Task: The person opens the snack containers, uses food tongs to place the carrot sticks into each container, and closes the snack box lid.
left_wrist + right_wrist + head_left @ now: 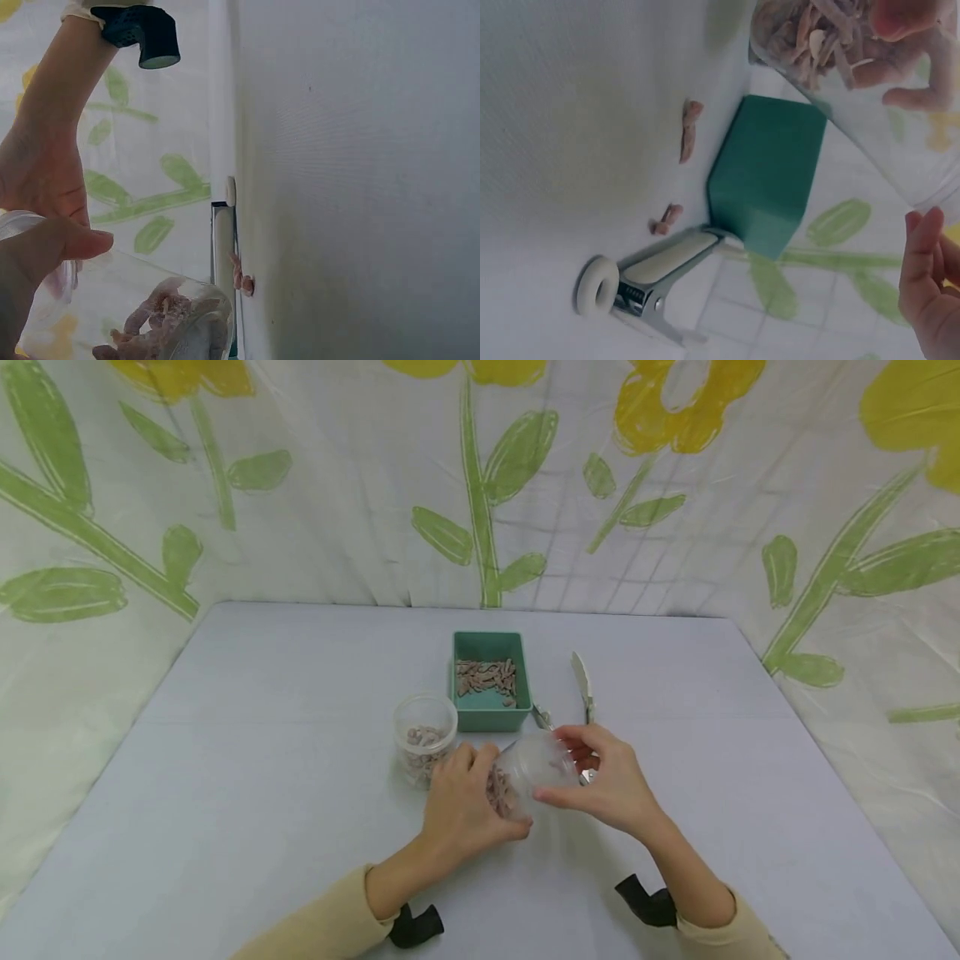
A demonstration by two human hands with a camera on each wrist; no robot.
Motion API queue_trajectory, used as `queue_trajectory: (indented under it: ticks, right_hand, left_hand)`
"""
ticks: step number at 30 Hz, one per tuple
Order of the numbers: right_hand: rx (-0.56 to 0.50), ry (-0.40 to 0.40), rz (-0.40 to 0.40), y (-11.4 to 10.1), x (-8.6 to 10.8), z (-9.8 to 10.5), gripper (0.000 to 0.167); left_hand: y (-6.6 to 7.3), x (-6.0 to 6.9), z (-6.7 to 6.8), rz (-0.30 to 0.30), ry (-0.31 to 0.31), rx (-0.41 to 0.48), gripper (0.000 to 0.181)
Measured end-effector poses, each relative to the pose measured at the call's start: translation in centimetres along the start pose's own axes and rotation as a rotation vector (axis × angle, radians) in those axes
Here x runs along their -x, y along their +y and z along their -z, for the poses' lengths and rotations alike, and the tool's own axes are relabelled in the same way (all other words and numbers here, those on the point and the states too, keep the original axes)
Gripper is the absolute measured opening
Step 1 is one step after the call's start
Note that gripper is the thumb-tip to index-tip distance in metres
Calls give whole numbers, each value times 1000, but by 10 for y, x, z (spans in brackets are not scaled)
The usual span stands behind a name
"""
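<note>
My left hand grips a clear plastic jar round its body, tilted on its side above the table. Brownish, twisted strips lie toward its base. At the jar's other end, my right hand holds the clear rim between thumb and fingers; I cannot tell whether a lid is on it. Beside the left fingers a second clear jar stands upright, partly filled with similar pieces. Behind the held jar sits a green rectangular tub with more strips on its floor.
A metal tool with pale handles lies right of the tub, partly hidden by the right hand in the head view. Loose brown pieces lie on the white table. A flower-painted curtain hangs behind.
</note>
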State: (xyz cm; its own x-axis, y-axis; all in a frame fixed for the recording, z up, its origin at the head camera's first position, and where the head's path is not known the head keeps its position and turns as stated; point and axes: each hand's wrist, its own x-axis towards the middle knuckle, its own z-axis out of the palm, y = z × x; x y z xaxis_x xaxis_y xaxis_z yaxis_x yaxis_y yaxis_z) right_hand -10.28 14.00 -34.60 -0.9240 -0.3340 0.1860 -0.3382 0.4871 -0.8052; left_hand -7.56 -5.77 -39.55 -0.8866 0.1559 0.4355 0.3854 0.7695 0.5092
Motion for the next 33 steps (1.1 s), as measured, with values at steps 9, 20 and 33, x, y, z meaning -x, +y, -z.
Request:
queue_trajectory:
  ticks: [9, 20, 33]
  right_hand:
    - [124, 135, -60, -10, -1, -14, 64]
    - [230, 190, 44, -8, -17, -24, 64]
    - [259, 171, 84, -10, -34, -26, 66]
  left_hand:
    - [1, -3, -10, 28, 18, -60, 66]
    - [2, -8, -13, 184, -181, 306, 87]
    - [-11, 2, -3, 188, -251, 412, 93]
